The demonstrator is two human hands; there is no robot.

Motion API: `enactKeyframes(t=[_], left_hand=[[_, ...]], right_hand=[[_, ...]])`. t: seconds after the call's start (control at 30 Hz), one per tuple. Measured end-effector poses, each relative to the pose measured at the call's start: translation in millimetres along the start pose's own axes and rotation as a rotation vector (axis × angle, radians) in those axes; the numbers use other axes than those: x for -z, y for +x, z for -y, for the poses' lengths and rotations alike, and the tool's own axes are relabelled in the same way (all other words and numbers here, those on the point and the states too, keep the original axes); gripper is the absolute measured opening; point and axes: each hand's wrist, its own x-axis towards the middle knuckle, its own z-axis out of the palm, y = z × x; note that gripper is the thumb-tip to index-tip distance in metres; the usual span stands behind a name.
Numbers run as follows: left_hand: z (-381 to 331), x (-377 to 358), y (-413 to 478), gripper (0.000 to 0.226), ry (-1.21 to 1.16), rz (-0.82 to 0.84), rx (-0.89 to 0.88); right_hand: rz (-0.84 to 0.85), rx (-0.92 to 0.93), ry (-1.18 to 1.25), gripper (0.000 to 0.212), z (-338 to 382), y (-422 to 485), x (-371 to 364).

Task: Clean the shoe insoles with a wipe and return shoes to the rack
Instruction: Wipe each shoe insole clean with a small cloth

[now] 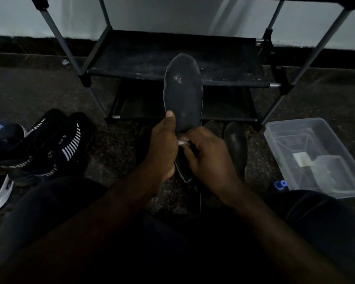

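1. The insole is standing at the centre of the frame. Its long axis is running almost straight up and down, with the toe end pointing at the top edge and the heel end dipping between your hands.
2. Your left hand is gripping the lower left edge, thumb pressing on the face and fingers curling behind.
3. Your right hand is pinching a white wipe against the heel part, just right of the left hand. Only a scrap of the wipe is showing.
4. Most of the insole is lying above the wipe, so I judge the right hand should be stroking upward along that axis, toward the pale specks near the toe.
5. The rack is standing behind, at upper centre. A second insole is lying right of your hands, shoes are sitting at lower left, and a plastic box is sitting at the right.
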Motion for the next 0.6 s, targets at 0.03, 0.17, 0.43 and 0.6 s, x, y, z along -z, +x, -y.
enactKeyframes(t=[0.03,0.17,0.43,0.6], left_hand=[[-0.5,-0.1,-0.3,0.053,-0.006,0.0,0.002],[-3.9,-3.6,-0.6,0.056,-0.02,0.009,0.023],[-9.2,-1.8,0.1,0.059,-0.109,-0.068,0.053],[-5.2,-1.7,0.2,0.063,-0.061,-0.033,0.073]], right_hand=[[-0.044,-0.017,0.006,0.011,-3.3,4.1,1.8],[-0.216,-0.128,0.004,0.003,-16.5,13.9,11.7],[-0.017,-0.093,0.113,0.006,-8.3,5.6,2.5],[-0.125,-0.152,0.062,0.003,-13.8,8.1,6.1]])
